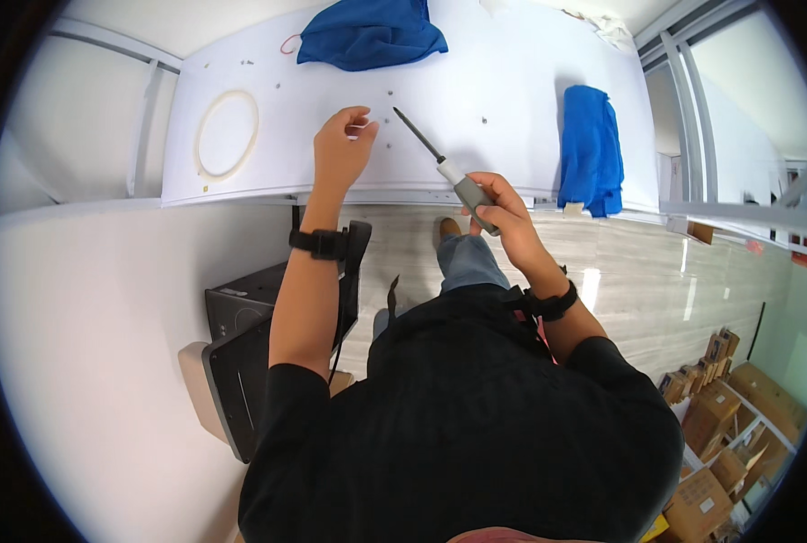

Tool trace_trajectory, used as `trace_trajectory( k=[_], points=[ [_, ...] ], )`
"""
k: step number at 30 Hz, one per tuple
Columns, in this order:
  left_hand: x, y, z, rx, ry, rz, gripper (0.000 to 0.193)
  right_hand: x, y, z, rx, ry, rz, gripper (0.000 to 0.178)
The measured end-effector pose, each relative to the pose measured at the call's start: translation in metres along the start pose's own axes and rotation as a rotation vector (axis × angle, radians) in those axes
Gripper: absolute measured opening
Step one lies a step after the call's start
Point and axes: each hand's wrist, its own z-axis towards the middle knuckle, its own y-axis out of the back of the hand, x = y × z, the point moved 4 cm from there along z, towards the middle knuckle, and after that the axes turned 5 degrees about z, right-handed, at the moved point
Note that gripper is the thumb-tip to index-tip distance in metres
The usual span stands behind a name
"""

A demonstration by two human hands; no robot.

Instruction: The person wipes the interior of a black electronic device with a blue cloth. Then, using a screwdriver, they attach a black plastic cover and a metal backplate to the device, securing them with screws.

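Note:
In my right hand (505,215) is a screwdriver (460,181) with a grey and white handle. Its dark shaft points up and to the left over the white table, and the fingers wrap round the handle near the table's front edge. Left of the screwdriver tip, my left hand (343,154) hovers over the table with loosely curled fingers. Thumb and forefinger stand apart, and nothing shows between them. Small screws (389,146) lie scattered between the hand and the shaft, and another small screw (485,119) lies farther right.
A cream ring-shaped loop (257,131) lies on the white table (317,95) at left. Blue cloth (372,41) is bunched at the back; another blue cloth bundle (591,149) overhangs the front edge at right. Below left is a black chair (240,389); cardboard boxes (700,502) stand lower right.

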Motion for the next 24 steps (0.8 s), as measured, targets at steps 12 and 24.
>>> trace_trajectory(
  k=[12,24],
  points=[
    [0.003,-0.051,0.070,0.062,0.128,0.256,0.018,0.023,0.042,0.045,-0.090,-0.069,0.006,0.043],
    [0.030,0.025,-0.024,-0.067,0.577,-1.059,0.013,0.036,-0.016,0.078,0.283,-0.180,-0.254,0.039]
  ],
)
